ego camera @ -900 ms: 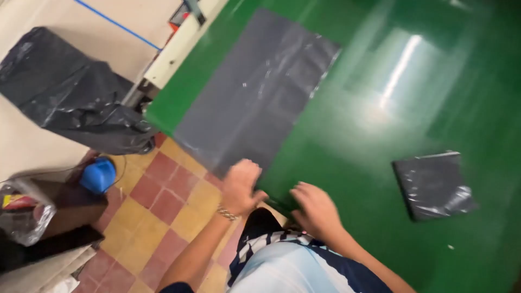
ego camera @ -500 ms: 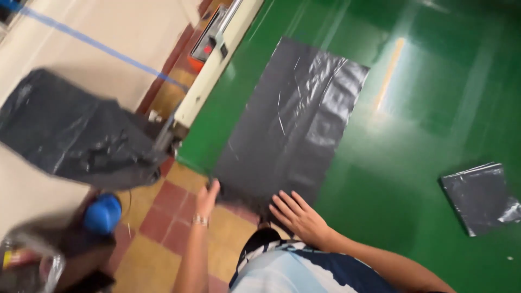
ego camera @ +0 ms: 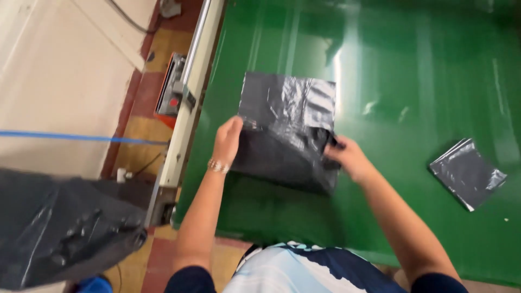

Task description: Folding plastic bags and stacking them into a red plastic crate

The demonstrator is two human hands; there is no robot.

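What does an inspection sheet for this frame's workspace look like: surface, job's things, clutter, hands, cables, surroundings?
Surface: glossy green table, glare streaks, no spills seen.
Job's things: black plastic bag, partly folded, near half lifted over the far half.
Clutter: small folded black bag lying apart on the table at the right.
Hands: left hand has a grip on the bag's left edge; right hand holds its right edge.
Cables: blue cord and dark cable on the floor.
Surroundings: metal rail along the table edge, large black sack lower left, tiled floor.
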